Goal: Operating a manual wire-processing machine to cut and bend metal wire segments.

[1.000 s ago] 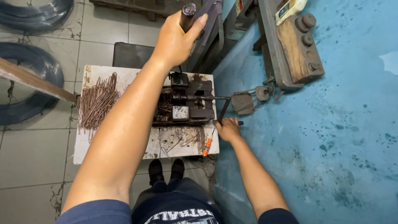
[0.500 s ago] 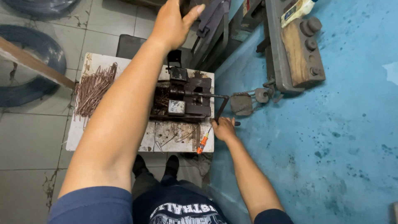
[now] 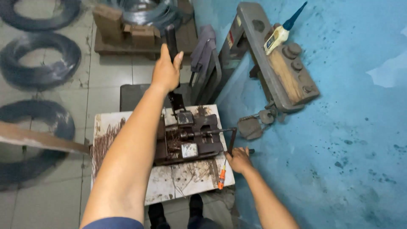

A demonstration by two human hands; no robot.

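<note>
Rusty metal bending machine (image 3: 188, 142) sits on a stained white table (image 3: 186, 186). Left hand (image 3: 166, 72) is closed around the upright black lever (image 3: 171, 40) behind it; right hand (image 3: 238, 160) grips the crank handle (image 3: 232, 138) at the machine's right edge, near an orange screwdriver (image 3: 221, 178).

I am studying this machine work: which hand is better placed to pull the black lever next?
Probably the left hand: it grips the black lever. The right hand is low, holding the bent rod.

The left hand (image 3: 166, 72) has pulled the lever handle (image 3: 171, 42) nearer, so more floor, wire coils (image 3: 40, 61) and wooden blocks (image 3: 123, 27) show beyond it.
</note>
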